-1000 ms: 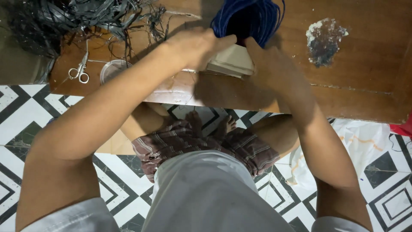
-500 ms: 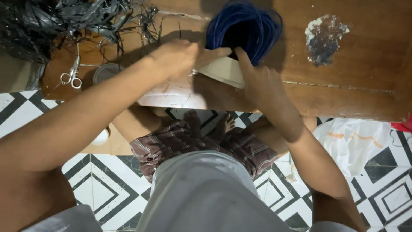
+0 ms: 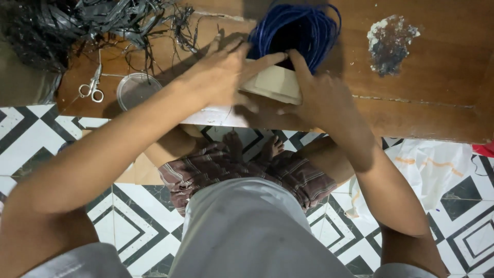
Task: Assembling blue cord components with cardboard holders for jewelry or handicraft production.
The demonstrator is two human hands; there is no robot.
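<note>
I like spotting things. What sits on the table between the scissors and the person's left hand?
A round clear lid, seen from the head view, sits between the scissors and the left hand.

Home workspace; patterned floor tiles (image 3: 31,139); low wooden table (image 3: 422,103)

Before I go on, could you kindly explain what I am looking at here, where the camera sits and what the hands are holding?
There is no machine here. The camera sits on a person's head and looks down past their lap at a low wooden board over a black-and-white tiled floor. The left hand and right hand both press on a pale flat block, beside a coil of blue cord. To the left lie small scissors, a round clear lid and a heap of black strips. A grey patch marks the board's right part.
</note>
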